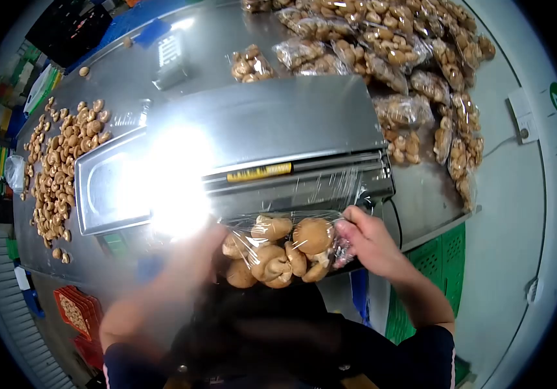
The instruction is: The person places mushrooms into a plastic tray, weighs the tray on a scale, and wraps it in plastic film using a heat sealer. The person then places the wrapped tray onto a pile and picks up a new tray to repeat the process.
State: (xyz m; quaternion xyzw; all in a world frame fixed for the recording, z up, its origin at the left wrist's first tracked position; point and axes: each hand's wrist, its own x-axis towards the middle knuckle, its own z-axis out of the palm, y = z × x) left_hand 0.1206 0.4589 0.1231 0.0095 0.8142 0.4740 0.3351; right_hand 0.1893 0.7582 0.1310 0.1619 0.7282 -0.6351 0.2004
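A clear plastic bag of brown mushrooms [272, 258] hangs between my hands, just in front of a metal sealing machine [278, 117]. My right hand [366, 240] is closed on the bag's gathered right end, thumb and fingers pinching the plastic. At the bag's left end, my left hand [204, 246] closes on the plastic, though glare washes out most of its fingers. The bag's upper edge is stretched toward the machine's front bar, which carries a yellow label [259, 172]. Wrinkled clear film [336, 185] lies over the right part of that bar.
Loose mushrooms [64, 162] are heaped left on the steel table [210, 48]. Many filled mushroom bags [382, 45] are piled at the back right. A shiny metal tray [106, 188] adjoins the machine. Red crates [77, 314] stand low left, green crates [430, 272] low right.
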